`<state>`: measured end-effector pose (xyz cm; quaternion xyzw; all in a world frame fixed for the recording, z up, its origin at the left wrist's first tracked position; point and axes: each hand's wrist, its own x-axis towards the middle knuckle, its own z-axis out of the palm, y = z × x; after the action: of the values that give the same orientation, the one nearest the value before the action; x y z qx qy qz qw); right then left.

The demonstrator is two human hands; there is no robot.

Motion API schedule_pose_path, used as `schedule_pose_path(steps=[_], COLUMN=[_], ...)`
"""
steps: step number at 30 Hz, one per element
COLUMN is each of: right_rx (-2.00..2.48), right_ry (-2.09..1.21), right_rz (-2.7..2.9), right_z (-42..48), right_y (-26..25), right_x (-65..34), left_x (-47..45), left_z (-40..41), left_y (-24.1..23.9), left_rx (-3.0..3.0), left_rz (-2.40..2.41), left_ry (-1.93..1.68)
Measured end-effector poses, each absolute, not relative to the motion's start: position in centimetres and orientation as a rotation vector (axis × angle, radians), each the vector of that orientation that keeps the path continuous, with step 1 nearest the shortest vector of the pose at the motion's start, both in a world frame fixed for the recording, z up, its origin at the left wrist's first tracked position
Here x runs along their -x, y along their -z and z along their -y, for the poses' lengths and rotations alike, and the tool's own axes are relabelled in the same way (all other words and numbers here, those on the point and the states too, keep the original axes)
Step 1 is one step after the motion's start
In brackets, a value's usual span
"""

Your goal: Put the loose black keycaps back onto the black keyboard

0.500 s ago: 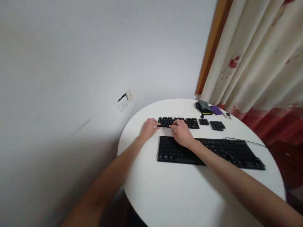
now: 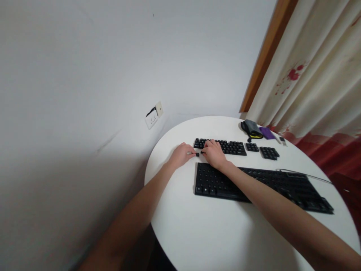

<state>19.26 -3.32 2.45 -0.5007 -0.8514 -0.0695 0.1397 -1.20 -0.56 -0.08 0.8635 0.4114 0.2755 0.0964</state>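
My left hand [image 2: 181, 155] is closed in a pinch at the left end of a block of loose black keycaps [image 2: 234, 148]. One small black keycap [image 2: 197, 154] shows at its fingertips, just in front of the block. Facing it, my right hand [image 2: 214, 154] pinches another dark keycap [image 2: 202, 152], mostly covered by the fingers. Part of the block is hidden behind this hand. Under my right wrist and forearm lies a black keyboard [image 2: 225, 188], with keys along its near left edge and bare key positions further in.
Two smaller keycap groups, one small [image 2: 252, 147] and one larger [image 2: 269, 153], lie right of the block. Behind them are a grey pouch [image 2: 252, 129], a purple item [image 2: 266, 133] and a small stick-like object [image 2: 282, 140]. A cable [image 2: 307, 175] runs across the round white table [image 2: 180, 210].
Both hands have drawn slightly back from the keycap block. Two keycaps now show at the fingertips in front of it. The camera view has shifted, so the table appears further right.
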Motion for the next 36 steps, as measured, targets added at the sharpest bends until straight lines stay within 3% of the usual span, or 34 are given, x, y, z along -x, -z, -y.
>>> schedule_pose_path(steps=[10,19,36], right_rx=[1.339,1.199,1.231], right_ry=[-0.013,-0.247,-0.532], right_rz=[2.367,1.9,1.797], right_z=[3.5,12.3,15.7], right_y=[-2.6,-3.2,-2.5], right_x=[-19.3,-24.3,-23.5], left_x=[1.5,0.7,0.5], left_z=[1.4,2.9,7.0], left_y=[-0.3,-1.6,-5.3], left_rx=[-2.478,-2.147,-2.009], left_rz=[-1.268,-1.197,-0.727], left_ry=[-0.765,-0.811,-0.15])
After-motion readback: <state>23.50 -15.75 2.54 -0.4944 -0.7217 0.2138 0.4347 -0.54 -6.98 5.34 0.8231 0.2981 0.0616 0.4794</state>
